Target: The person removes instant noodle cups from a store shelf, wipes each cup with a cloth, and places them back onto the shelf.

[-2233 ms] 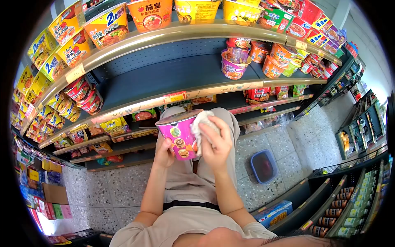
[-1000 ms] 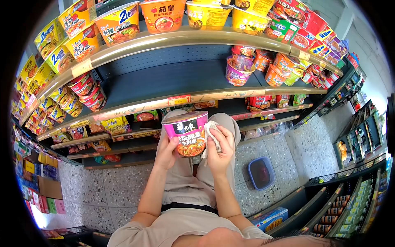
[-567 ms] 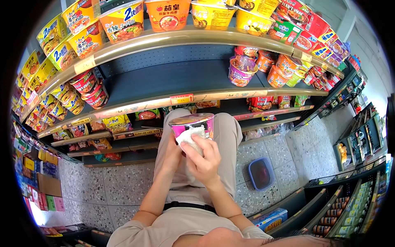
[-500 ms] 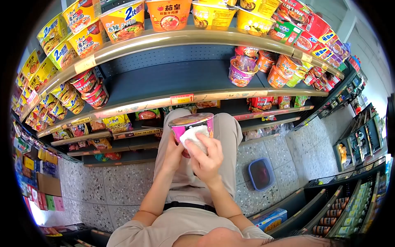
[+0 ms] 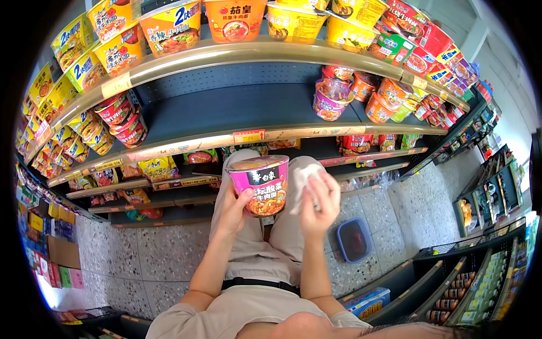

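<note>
A magenta and black instant noodle cup (image 5: 265, 189) is held upright above my knees, its front label facing me. My left hand (image 5: 232, 209) grips it at the lower left side, thumb on the front. To the right of the cup and apart from it, my right hand (image 5: 320, 204) is closed on a crumpled white cloth (image 5: 305, 186), slightly blurred. Ahead is a dark shelf (image 5: 226, 107), with a purple noodle cup (image 5: 328, 107) near its right part and red noodle cups (image 5: 130, 131) at its left end.
Yellow and orange noodle cups (image 5: 234, 20) line the upper shelf. Bagged noodles (image 5: 159, 169) lie on a lower shelf. A blue plastic tub (image 5: 354, 240) stands on the speckled floor to the right. Behind it are dark racks with jars (image 5: 446, 304) and a blue box (image 5: 368, 302).
My right hand has moved the cloth off the cup's front and out to the right, uncovering the label. The cup stays in my left hand and has shifted slightly left.
</note>
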{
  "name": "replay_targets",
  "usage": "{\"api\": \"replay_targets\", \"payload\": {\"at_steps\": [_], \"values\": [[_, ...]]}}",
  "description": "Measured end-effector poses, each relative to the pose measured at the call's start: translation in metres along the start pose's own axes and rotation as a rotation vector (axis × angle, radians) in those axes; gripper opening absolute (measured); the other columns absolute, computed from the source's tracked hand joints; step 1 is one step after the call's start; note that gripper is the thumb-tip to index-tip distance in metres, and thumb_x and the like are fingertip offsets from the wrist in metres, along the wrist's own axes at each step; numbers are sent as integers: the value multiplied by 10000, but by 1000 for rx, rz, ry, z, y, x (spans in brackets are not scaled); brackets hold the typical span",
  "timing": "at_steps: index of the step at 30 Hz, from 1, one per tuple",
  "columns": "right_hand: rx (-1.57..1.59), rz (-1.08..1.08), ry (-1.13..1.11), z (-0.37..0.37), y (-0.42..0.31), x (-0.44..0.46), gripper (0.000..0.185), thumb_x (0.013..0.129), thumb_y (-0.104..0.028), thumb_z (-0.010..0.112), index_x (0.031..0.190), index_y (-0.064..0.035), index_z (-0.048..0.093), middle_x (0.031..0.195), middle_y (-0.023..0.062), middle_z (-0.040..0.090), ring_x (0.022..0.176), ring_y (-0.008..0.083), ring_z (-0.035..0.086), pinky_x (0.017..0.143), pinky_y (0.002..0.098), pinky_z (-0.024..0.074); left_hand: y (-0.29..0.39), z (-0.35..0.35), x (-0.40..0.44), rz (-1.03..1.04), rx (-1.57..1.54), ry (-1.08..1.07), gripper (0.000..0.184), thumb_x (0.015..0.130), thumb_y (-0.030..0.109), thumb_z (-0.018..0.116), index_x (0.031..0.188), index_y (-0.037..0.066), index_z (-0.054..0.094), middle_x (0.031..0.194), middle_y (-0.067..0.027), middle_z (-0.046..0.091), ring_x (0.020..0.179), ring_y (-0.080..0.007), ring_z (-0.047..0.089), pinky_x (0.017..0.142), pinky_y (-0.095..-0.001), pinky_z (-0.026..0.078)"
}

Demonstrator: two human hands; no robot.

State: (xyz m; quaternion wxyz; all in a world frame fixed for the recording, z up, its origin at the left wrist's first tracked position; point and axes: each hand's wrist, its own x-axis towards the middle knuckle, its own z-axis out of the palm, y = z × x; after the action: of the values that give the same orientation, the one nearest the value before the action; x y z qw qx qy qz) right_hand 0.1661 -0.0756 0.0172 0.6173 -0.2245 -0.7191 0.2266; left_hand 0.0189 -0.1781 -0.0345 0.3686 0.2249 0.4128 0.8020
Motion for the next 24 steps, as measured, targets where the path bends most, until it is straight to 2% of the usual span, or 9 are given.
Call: {"api": "replay_targets", "payload": {"at_steps": [4, 6, 7, 10, 13, 14, 17, 22, 24], "values": [[72, -265, -193, 15, -33, -13, 395, 659, 75, 676, 1015, -93, 713, 1102, 147, 612, 945, 301, 600, 811, 356, 499, 1, 6, 2, -26, 139, 48, 602, 845, 234, 681, 1331, 21, 397, 1255, -113, 536, 1132, -183, 541, 955, -329, 447], [45, -334, -293, 23, -45, -14, 417, 635, 66, 681, 1010, -114, 716, 1094, 137, 616, 901, 299, 599, 773, 365, 505, 6, 12, 2, -85, -8, 11, 558, 817, 168, 691, 1290, 28, 432, 1228, -101, 553, 1087, -174, 562, 906, -320, 473], [32, -316, -290, 25, -46, -15, 417, 631, 60, 684, 1008, -116, 717, 1091, 133, 617, 893, 299, 595, 766, 367, 504, 7, 12, 0, -116, -59, -17, 545, 808, 146, 690, 1278, 28, 441, 1217, -97, 559, 1075, -172, 567, 897, -319, 476], [5, -269, -262, 27, -46, -11, 411, 629, 51, 683, 1002, -117, 719, 1086, 126, 619, 884, 299, 587, 756, 367, 500, 2, 12, 2, 33, 62, 0, 556, 812, 145, 685, 1291, 25, 429, 1213, -96, 555, 1085, -170, 557, 910, -313, 464], [-12, -211, -189, 22, -36, -7, 397, 643, 65, 666, 998, -103, 719, 1087, 133, 618, 909, 301, 590, 777, 359, 495, 6, 14, -4, 36, 160, 25, 589, 820, 157, 687, 1318, 22, 402, 1222, -97, 545, 1108, -173, 541, 938, -316, 447], [-26, -185, -158, 19, -33, -4, 393, 647, 70, 660, 998, -96, 718, 1086, 137, 618, 920, 304, 592, 788, 357, 493, 1, 13, -4, 77, 77, -10, 647, 820, 191, 700, 1349, 20, 369, 1242, -99, 531, 1131, -178, 526, 967, -322, 427], [-44, -40, -94, 12, -13, 2, 346, 704, 94, 621, 1014, -37, 701, 1092, 168, 608, 977, 306, 598, 848, 357, 480, 2, 13, -6, 99, 96, -37, 689, 823, 249, 700, 1369, 18, 348, 1262, -101, 520, 1145, -189, 523, 980, -331, 422], [-156, 210, 41, 4, 38, -5, 272, 775, 91, 611, 1023, 6, 685, 1096, 173, 601, 994, 264, 601, 879, 344, 473, 6, 7, -6, 23, -57, -96, 674, 863, 333, 647, 1375, 16, 344, 1275, -109, 519, 1159, -189, 526, 980, -345, 433], [-33, 182, 51, 2, 36, -5, 261, 783, 85, 618, 1023, 9, 685, 1091, 169, 602, 992, 258, 602, 882, 341, 474, 4, 5, -6, -7, -74, -51, 647, 886, 342, 618, 1375, 17, 347, 1262, -109, 533, 1142, -183, 545, 963, -347, 452]]}}
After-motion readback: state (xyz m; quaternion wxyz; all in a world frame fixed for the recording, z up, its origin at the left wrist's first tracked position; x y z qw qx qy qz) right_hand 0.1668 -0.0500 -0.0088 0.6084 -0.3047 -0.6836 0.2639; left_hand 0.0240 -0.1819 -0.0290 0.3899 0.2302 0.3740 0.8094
